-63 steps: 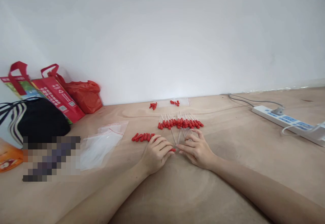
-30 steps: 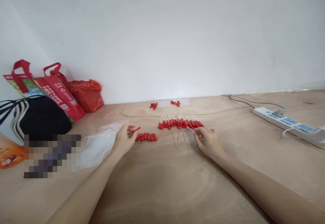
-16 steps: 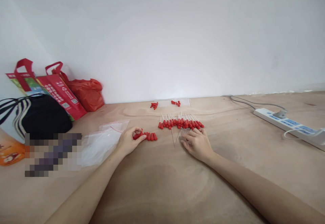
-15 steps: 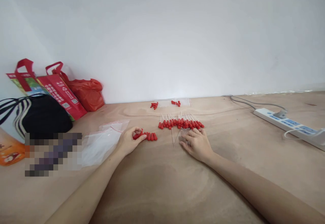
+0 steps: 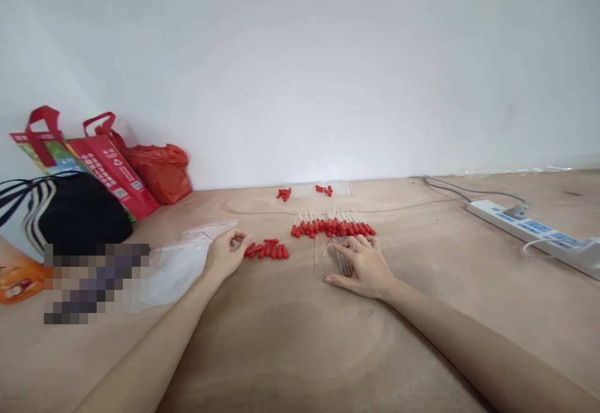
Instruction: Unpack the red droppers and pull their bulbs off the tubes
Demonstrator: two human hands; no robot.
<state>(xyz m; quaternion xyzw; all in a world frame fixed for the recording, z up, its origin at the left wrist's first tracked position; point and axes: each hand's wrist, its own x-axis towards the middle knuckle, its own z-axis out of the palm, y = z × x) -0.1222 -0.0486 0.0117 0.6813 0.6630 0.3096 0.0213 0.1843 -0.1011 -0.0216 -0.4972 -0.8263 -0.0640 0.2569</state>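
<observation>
My left hand [image 5: 227,252] is just left of several small red bulb-shaped tips [image 5: 267,250] on the table. Its fingers curl in and the thumb meets the index finger; anything between them is hidden. On the right, my right hand [image 5: 364,264] rests over a bunch of thin clear sticks [image 5: 345,263], thumb spread away from the other fingers. One or two loose thin sticks [image 5: 316,255] lie just left of that hand. Beyond it, pale sticks with red tips [image 5: 310,226] are lined up in a row, red ends towards me.
Clear plastic bags [image 5: 180,269] lie left of my left hand. Near the wall, more red pieces [image 5: 284,194] sit by another clear bag [image 5: 304,190]. A black pouch [image 5: 89,213] and red bags [image 5: 162,172] stand at left, a power strip [image 5: 529,228] at right.
My left hand has drawn back leftwards off the red tips, which now show more fully. My right thumb has spread downwards, uncovering more of the clear sticks.
</observation>
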